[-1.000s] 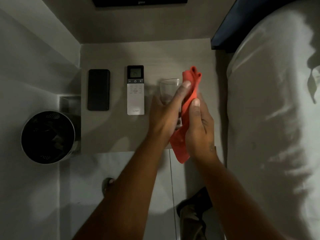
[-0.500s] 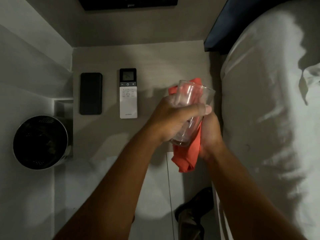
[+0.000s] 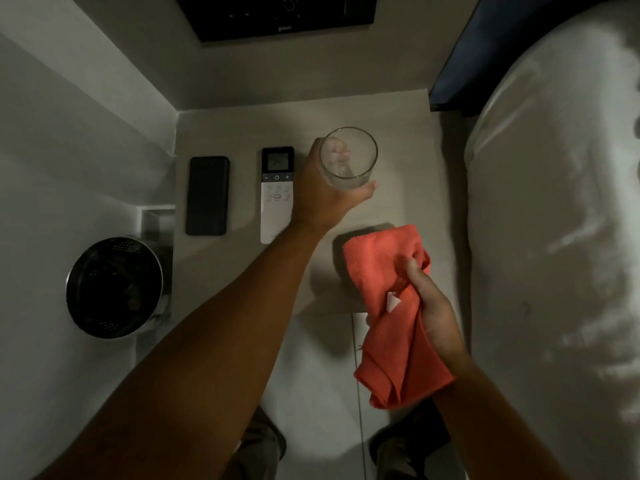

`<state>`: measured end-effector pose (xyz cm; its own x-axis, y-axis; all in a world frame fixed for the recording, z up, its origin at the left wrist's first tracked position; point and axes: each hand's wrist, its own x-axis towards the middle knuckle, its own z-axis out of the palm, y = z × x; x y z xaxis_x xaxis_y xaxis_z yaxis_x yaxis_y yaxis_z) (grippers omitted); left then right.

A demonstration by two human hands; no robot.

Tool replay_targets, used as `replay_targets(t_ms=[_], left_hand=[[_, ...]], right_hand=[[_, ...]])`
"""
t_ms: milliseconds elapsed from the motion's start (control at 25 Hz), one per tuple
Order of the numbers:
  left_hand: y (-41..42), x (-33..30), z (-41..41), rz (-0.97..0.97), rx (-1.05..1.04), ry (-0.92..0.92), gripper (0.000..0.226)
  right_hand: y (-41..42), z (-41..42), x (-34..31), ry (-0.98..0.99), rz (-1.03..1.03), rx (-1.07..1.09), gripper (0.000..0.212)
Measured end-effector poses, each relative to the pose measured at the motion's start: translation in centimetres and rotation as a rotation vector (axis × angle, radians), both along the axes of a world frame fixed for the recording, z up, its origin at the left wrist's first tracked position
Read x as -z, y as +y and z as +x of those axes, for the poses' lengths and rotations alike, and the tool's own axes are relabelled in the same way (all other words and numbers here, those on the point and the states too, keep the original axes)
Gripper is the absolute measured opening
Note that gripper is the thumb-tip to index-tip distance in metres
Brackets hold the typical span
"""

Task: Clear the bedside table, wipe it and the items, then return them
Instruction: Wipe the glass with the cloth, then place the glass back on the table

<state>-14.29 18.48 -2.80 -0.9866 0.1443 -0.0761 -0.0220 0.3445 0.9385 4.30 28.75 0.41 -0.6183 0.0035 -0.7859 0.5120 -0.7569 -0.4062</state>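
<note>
Left hand (image 3: 322,195) was clamped round the wall of the upright glass (image 3: 348,157) at upper centre over the counter (image 3: 405,140); right hand (image 3: 433,306) closed on the orange cloth (image 3: 384,271); glass judged rigid, slick, breakable, best gripped mid-wall.

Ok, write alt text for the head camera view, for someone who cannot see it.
Seen from above, the left hand holds an empty clear glass upright over a pale bedside table, while the right hand grips a crumpled orange cloth. A black phone and a white remote lie side by side on the table, and a white bed is on the right.
</note>
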Motion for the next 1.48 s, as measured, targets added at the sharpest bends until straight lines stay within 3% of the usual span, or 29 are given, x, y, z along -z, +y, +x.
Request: replay_targets(t_ms=[80,200,360,480,640,720,800,920,1040,1160,1320,1400,1480], left_hand=[[0.0,1.0,-0.5,-0.026,0.007,0.074,0.066],[0.1,1.9,-0.6,-0.079,0.001,0.115,0.068],[-0.7,1.3,3.3,0.027,-0.187,-0.098,0.08],[-0.7,-0.9,9.7,0.22,-0.301,-0.282,0.058],[2.4,-6.1,14.6,0.513,0.241,-0.726,0.039],[5.2,-9.5,15.2,0.541,0.338,-0.805,0.026],[8.4,-13.0,15.6,0.489,0.429,-0.794,0.02],[15.0,-17.8,19.1,0.468,0.728,-0.795,0.024],[21.1,-21.0,27.5,0.319,0.962,-0.809,0.024],[24.1,-22.2,37.8,0.1,1.115,-0.784,0.026],[25.0,-22.3,46.2,-0.321,1.236,-0.353,0.031],[25.7,-22.3,48.1,-0.416,1.232,-0.173,0.034],[26.7,-22.4,48.5,-0.464,1.241,-0.091,0.035]], right_hand=[[0.3,-0.2,-0.3,-0.077,0.054,0.003,0.027],[0.9,-0.9,-0.9,-0.197,0.096,0.004,0.033],[2.0,-2.0,-2.8,-0.201,0.1,0.089,0.02],[3.2,-2.8,-5.4,-0.079,0.107,0.194,0.028],[6.9,-1.9,-10.0,0.057,0.112,0.37,0.043],[10.1,0.5,-12.7,0.101,0.184,0.475,0.04],[13.8,4.1,-15.5,0.115,0.285,0.561,0.037],[19.7,12.3,-19.9,0.086,0.502,0.687,0.036],[24.2,23.3,-23.3,-0.022,0.644,0.821,0.034],[25.8,33.6,-23.8,-0.221,0.61,0.955,0.021],[25.2,41.1,-19.4,-0.457,0.495,1.043,0.018],[24.7,42.2,-17.4,-0.469,0.449,1.056,0.016],[24.7,42.1,-16.1,-0.49,0.538,1.046,0.005]])
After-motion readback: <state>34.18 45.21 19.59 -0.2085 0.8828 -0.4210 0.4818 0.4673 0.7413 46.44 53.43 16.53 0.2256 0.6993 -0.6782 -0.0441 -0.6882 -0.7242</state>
